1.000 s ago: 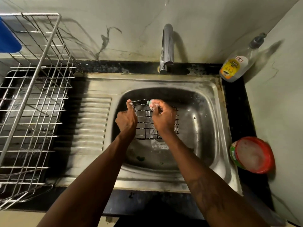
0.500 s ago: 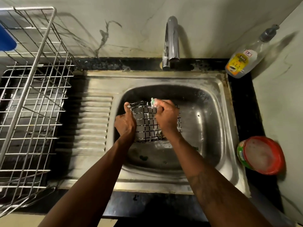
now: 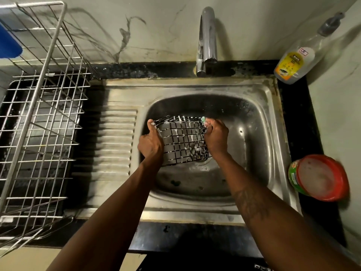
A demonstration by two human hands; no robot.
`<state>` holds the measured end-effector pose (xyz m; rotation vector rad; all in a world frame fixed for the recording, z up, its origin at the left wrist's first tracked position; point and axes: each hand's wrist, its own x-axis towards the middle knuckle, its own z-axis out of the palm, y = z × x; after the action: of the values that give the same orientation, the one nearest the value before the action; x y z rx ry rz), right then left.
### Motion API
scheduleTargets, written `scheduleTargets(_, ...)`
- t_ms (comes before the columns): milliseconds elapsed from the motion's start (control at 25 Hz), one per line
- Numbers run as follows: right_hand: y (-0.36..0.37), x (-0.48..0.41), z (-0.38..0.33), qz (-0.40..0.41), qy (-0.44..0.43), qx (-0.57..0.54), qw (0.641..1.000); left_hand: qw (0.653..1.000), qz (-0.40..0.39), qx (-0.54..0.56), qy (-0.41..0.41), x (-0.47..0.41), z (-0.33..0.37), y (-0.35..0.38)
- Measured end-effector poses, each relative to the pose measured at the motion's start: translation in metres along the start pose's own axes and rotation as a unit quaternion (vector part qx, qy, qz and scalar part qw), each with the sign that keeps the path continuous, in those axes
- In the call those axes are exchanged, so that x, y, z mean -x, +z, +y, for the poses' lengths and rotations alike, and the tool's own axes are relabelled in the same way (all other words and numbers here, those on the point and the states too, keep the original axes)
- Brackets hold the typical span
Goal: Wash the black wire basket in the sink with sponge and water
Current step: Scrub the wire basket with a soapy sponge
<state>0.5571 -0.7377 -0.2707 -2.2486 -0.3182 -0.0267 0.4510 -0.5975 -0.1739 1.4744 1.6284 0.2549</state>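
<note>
At the centre of the frame we hold the black wire basket (image 3: 183, 141) inside the bowl of the sink (image 3: 254, 133), tilted, its wires flecked with white suds. Our left hand (image 3: 151, 143) grips the basket's left edge, fingers curled under the wires and thumb laid up along the rim. Our right hand (image 3: 215, 136) is closed tight at the upper right corner, pressing a small greenish sponge (image 3: 203, 119) (only a scrap shows past the knuckles) against the wire. The faucet (image 3: 208, 40) stands at top centre.
</note>
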Motion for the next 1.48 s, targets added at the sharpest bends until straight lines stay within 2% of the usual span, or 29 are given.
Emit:
scheduleTargets(80, -0.004, -0.011, 0.013, -0.041, 0.05, 0.051, 0.997, 1.0, 0.006, -0.004, 0.007, 0.002, -0.007, 0.0)
scheduleTargets(160, -0.009, -0.017, 0.011, -0.036, 0.134, 0.061, 0.988, 1.0, 0.005, -0.001, 0.025, 0.012, -0.004, 0.0)
scheduleTargets(200, -0.01, -0.013, -0.002, -0.03, 0.138, 0.045, 0.989, 0.999, 0.007, 0.001, 0.034, 0.015, -0.002, 0.001)
scheduleTargets(240, -0.007, -0.003, -0.021, -0.019, 0.103, 0.02, 0.994, 0.999, 0.012, -0.002, 0.034, 0.013, -0.003, 0.002)
scheduleTargets(360, 0.01, 0.044, -0.079, -0.007, -0.089, -0.069, 0.994, 0.999, 0.022, -0.021, 0.022, 0.008, -0.01, 0.0)
scheduleTargets(440, 0.013, 0.05, -0.076, -0.005, -0.129, -0.103, 0.986, 0.999, 0.032, -0.004, 0.01, 0.008, -0.013, -0.002)
scheduleTargets(520, 0.009, 0.027, -0.04, 0.022, -0.034, -0.058, 0.997, 0.999, 0.034, 0.004, -0.001, 0.009, -0.016, -0.002)
scheduleTargets(600, -0.001, 0.001, 0.004, 0.007, 0.089, 0.022, 0.996, 0.999, 0.032, 0.008, -0.004, 0.009, -0.019, -0.002)
scheduleTargets(680, -0.007, -0.011, 0.022, -0.04, 0.12, 0.077, 0.989, 0.999, 0.041, 0.014, -0.009, 0.007, -0.019, -0.002)
scheduleTargets(760, -0.003, 0.005, -0.003, -0.043, 0.08, 0.056, 0.994, 0.999, 0.038, 0.003, -0.007, 0.004, -0.019, -0.002)
scheduleTargets(920, 0.007, 0.076, -0.094, 0.005, -0.088, -0.092, 0.992, 0.999, 0.03, -0.034, 0.008, 0.006, -0.013, -0.003)
scheduleTargets(1000, 0.006, 0.076, -0.085, 0.009, -0.105, -0.099, 0.99, 0.999, 0.031, -0.032, 0.003, 0.007, -0.014, -0.004)
scheduleTargets(1080, 0.002, 0.051, -0.044, 0.024, -0.021, -0.05, 0.998, 0.999, 0.034, -0.018, -0.001, 0.007, -0.015, -0.003)
scheduleTargets(1160, -0.008, 0.025, 0.002, 0.004, 0.082, 0.017, 0.997, 0.999, 0.035, -0.002, 0.0, 0.009, -0.017, -0.003)
scheduleTargets(1240, -0.013, 0.014, 0.021, -0.026, 0.117, 0.061, 0.991, 0.999, 0.04, 0.006, 0.0, 0.01, -0.018, -0.002)
scheduleTargets(1320, -0.01, 0.027, -0.001, -0.017, 0.084, 0.033, 0.996, 0.999, 0.044, 0.011, -0.005, 0.012, -0.016, -0.003)
scheduleTargets(1480, 0.003, 0.089, -0.086, 0.001, -0.106, -0.084, 0.991, 0.999, 0.032, -0.005, -0.005, 0.01, -0.013, -0.004)
